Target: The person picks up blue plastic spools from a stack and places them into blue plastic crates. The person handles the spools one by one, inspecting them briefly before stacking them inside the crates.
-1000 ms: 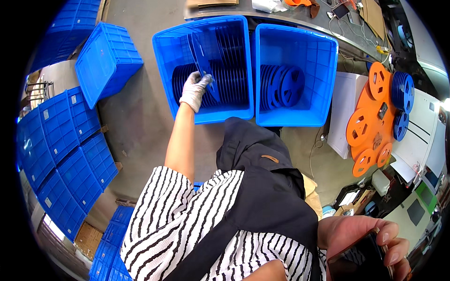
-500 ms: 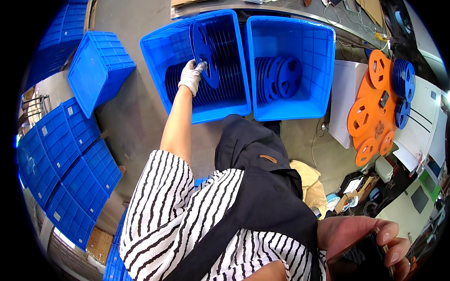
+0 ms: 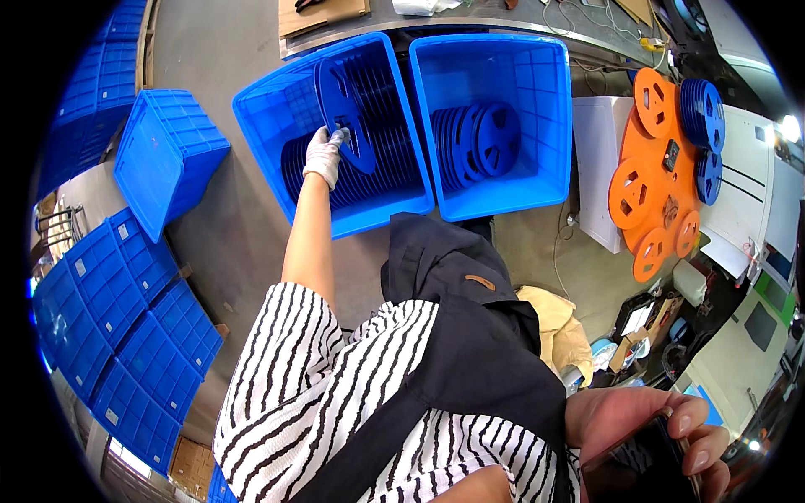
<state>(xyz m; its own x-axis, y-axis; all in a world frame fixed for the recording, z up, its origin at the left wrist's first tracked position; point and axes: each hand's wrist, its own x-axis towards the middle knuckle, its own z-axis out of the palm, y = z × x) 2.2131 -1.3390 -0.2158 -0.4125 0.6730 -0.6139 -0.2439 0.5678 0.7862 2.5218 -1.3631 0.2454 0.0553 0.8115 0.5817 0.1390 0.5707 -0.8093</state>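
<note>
My left hand, in a light glove, has its fingers closed at the hub of a blue reel. That reel leans upright inside the left blue bin, beside several blue reels standing close together in rows. How firmly the fingers grip is partly hidden. A second blue bin stands to the right, with several blue reels at its left side, the rightmost face showing. At the lower right my bare right hand is wrapped round a dark phone.
Closed blue crates are stacked at the left, near a tilted blue crate. Behind the bins runs a metal worktable with cardboard and cables. An orange rack with orange and blue reels stands right, by a white cabinet.
The view has shifted, so the bins and rack sit farther left in the picture. My left hand stays at the reel, and my right hand still holds the phone.
</note>
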